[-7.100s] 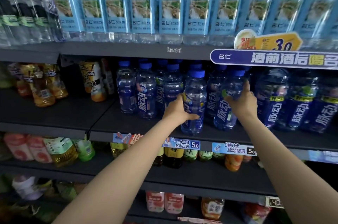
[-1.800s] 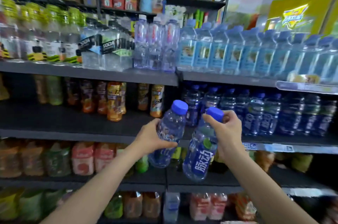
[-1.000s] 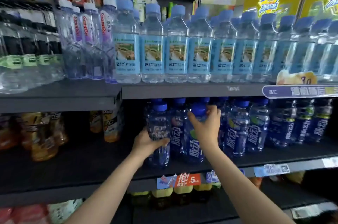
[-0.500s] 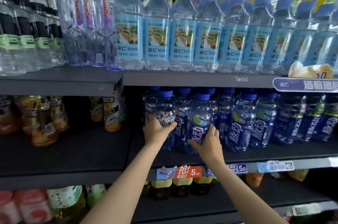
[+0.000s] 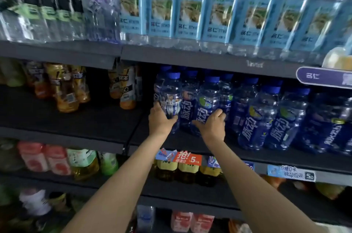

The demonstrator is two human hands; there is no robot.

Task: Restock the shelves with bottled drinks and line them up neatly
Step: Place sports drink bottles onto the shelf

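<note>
Our left hand (image 5: 161,121) grips one blue bottle (image 5: 170,99), our right hand (image 5: 211,125) another (image 5: 206,103); a hard shove could topple the far rows.

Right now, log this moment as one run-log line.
stage: lining up | left hand: grips leftmost blue bottle | right hand: grips next front blue bottle | both bottles: upright on middle shelf

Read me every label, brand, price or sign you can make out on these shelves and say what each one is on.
"脉动": blue bottles, middle shelf.
"名仁": pale blue water labels, top shelf.
"名仁": purple shelf sign.
"抢!" and "5": orange price tag.
"5.0": pale blue price tag; its other words are too blurred.
Amber bottles and lower shelves: labels unreadable.
</note>
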